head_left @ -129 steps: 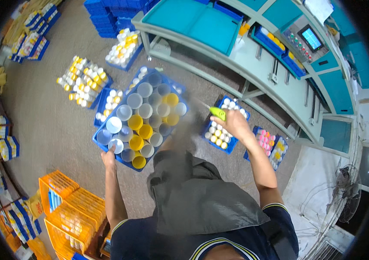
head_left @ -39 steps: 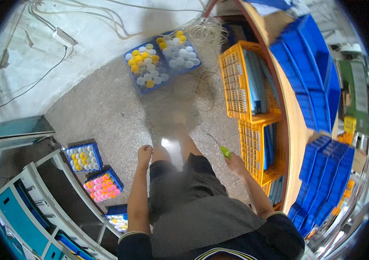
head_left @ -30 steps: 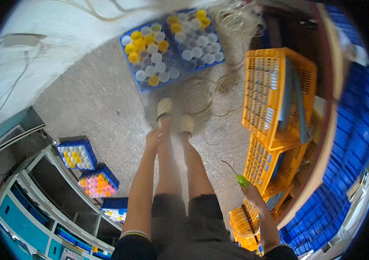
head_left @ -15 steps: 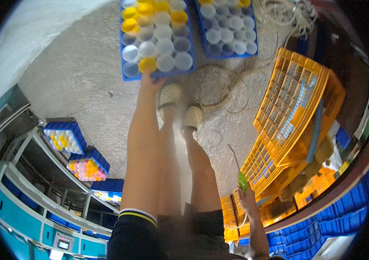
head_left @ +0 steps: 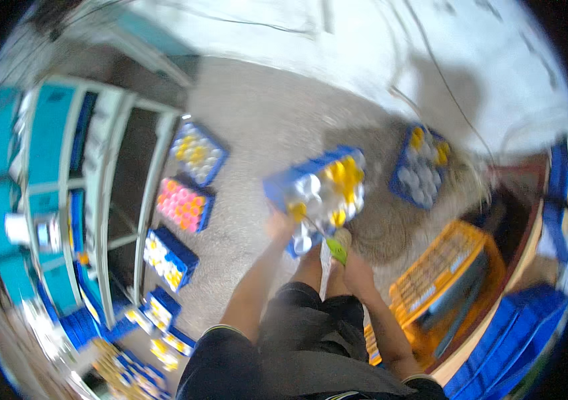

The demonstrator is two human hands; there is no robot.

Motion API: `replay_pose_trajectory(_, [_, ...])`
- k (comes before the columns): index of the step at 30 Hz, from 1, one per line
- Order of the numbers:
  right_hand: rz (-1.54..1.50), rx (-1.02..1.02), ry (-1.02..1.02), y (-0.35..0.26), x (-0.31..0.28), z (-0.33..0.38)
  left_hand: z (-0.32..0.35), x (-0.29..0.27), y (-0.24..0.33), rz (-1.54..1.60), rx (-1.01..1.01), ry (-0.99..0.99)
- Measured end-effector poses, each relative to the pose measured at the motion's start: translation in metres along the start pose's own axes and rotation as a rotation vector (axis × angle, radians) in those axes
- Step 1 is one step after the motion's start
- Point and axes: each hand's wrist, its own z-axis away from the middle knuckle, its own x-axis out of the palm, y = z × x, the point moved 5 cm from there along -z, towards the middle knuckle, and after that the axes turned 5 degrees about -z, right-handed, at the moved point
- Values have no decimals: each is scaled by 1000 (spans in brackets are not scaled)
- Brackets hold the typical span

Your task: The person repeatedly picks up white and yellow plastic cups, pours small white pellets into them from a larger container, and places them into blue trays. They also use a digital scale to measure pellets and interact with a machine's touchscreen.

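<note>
A blue crate [head_left: 310, 167] packed with white and yellow round pieces [head_left: 344, 180] is in front of my legs, tilted and smeared by motion. At its near left side my left hand [head_left: 280, 225] is closed on the edge; the fingers are partly hidden. My right hand [head_left: 358, 275] is wrapped round an air blow gun [head_left: 337, 251] with a green body. Its thin metal nozzle points up and left, across the near end of the crate. What kind the round pieces are, I cannot make out.
Another blue crate [head_left: 417, 177] of round pieces lies on the floor to the right, near a coiled hose [head_left: 474, 180]. Orange crates [head_left: 437, 267] stand at the right. More filled crates [head_left: 180, 203] line the left, beside a teal-and-white machine [head_left: 54, 167].
The view has swung toward the left machine and the white wall. My left hand has brought the crate nearer, turned and tilted. My right hand has carried the air blow gun up to it.
</note>
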Motion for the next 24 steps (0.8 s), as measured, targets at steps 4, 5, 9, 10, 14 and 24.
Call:
replay_pose_trajectory(4, [164,-103,-98,-35,21,49,72,-15,-85,52,-52,74])
replay_pose_trajectory(5, [188,-148,-108,-37,21,63,85,-9,-106,89,-67,146])
replay_pose_trajectory(9, [325,-226,-206,-36,27,115,122,40,-194,147,-60,72])
replay_pose_trajectory(10, [370,-224,-198,-38,30,124,130,49,-209,115,-78,-32])
replay_pose_trajectory(14, [459,-302,-227,-51,46,151,205,49,-278,399,-277,105])
replay_pose_trajectory(24, [680,-359,-127,-59,116,243,341,93,-435,683,-431,118])
